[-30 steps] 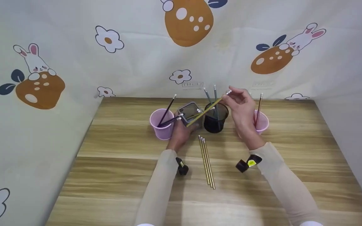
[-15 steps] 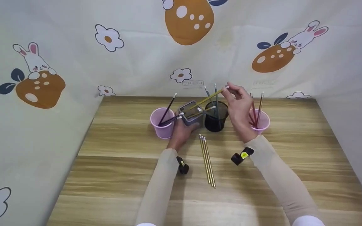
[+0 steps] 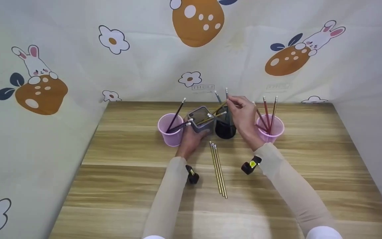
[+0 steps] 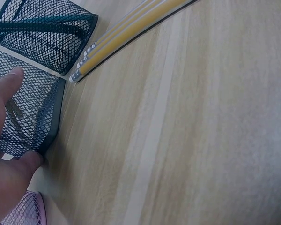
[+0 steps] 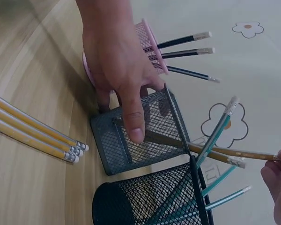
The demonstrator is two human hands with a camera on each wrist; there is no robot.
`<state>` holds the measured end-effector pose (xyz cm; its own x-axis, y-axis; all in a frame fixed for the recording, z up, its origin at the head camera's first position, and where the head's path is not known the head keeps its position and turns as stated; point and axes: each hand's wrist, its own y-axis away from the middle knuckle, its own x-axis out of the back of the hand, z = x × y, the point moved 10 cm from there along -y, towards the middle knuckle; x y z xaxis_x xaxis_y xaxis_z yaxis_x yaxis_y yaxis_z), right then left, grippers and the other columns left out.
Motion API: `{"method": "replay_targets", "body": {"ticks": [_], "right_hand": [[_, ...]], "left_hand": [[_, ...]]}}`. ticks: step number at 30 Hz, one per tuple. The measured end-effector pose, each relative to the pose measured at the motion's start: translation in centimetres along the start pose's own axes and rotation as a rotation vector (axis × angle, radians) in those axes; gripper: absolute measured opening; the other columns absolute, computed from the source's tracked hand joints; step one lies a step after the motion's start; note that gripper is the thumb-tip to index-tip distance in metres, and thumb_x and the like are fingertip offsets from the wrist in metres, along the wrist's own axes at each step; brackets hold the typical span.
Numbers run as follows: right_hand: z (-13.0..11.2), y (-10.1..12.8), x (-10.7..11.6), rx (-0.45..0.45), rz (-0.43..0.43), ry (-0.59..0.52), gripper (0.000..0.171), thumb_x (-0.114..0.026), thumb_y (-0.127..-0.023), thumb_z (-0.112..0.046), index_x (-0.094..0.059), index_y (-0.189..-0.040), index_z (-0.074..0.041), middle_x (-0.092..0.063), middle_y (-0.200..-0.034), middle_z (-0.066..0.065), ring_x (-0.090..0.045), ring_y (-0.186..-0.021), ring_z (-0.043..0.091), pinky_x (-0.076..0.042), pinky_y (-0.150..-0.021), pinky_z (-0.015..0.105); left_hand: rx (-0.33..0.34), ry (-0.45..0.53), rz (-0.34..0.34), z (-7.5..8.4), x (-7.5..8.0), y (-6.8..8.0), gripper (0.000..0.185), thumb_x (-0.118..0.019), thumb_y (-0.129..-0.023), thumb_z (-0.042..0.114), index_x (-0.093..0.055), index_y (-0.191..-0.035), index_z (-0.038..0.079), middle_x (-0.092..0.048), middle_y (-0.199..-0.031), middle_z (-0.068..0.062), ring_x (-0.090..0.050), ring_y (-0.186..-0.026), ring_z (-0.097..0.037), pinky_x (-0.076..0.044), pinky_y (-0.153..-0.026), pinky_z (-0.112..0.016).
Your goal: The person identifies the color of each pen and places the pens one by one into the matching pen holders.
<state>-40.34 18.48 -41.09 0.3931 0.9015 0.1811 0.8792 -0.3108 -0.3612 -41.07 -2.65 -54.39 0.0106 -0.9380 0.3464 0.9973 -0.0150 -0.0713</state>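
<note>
1. The yellow wooden pencil with the white eraser tip has gone most of the way into the square grey mesh pencil holder. A second ago it was slanting high above the cups; now its lower end is inside the mesh and only the eraser end pokes out.
2. The right hand has dropped lower and moved left with it, and it still pinches the eraser end between fingertips and thumb, so I'd say the pencil isn't let go yet.
3. The left hand hasn't budged: thumb and fingers wrapped round the grey holder, keeping it tipped toward the right hand.
4. Nothing else has moved: round black mesh cup just beside the holder, pink mesh cups at either end, three loose yellow pencils on the wooden table near the person.
</note>
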Motion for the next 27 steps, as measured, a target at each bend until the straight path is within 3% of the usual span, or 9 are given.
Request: {"method": "replay_targets", "body": {"ticks": [6, 15, 22, 27], "right_hand": [[0.7, 0.5, -1.1, -0.041, -0.057, 0.094, 0.016, -0.073, -0.09, -0.009, -0.078, -0.104, -0.003, -0.076, -0.102, 0.017, -0.071, -0.091, 0.024, -0.051, -0.073, 0.007], [2.6, 0.8, -2.4, -0.15, -0.154, 0.171, 0.021, -0.068, -0.095, -0.015, -0.075, -0.113, -0.007, -0.075, -0.111, 0.015, -0.069, -0.094, 0.021, -0.048, -0.07, 0.009], [2.6, 1.1, -2.6, -0.16, -0.168, 0.116, 0.029, -0.067, -0.095, -0.014, -0.071, -0.123, -0.007, -0.074, -0.114, 0.016, -0.069, -0.093, 0.02, -0.051, -0.07, 0.009], [2.6, 1.7, -2.1, -0.165, -0.143, 0.035, 0.03, -0.069, -0.093, -0.011, -0.069, -0.122, -0.001, -0.069, -0.12, 0.018, -0.07, -0.108, 0.028, -0.058, -0.088, 0.018]], "left_hand": [[-0.005, 0.002, -0.004, -0.1, 0.0, 0.1, 0.095, -0.082, -0.081, 0.021, -0.023, -0.154, 0.004, -0.043, -0.154, -0.021, -0.042, -0.144, -0.028, -0.027, -0.126, -0.035], [0.014, 0.011, -0.011, -0.2, -0.1, 0.0, 0.096, -0.082, -0.082, 0.023, -0.022, -0.155, 0.006, -0.042, -0.155, -0.016, -0.04, -0.145, -0.025, -0.027, -0.126, -0.033], [0.004, 0.001, -0.008, -0.1, 0.0, -0.1, 0.094, -0.082, -0.082, 0.021, -0.024, -0.155, 0.005, -0.044, -0.153, -0.016, -0.041, -0.144, -0.025, -0.027, -0.125, -0.033], [0.009, -0.009, -0.009, -0.2, 0.0, -0.1, 0.097, -0.082, -0.082, 0.021, -0.021, -0.156, 0.006, -0.042, -0.155, -0.016, -0.04, -0.145, -0.026, -0.026, -0.126, -0.034]]}}
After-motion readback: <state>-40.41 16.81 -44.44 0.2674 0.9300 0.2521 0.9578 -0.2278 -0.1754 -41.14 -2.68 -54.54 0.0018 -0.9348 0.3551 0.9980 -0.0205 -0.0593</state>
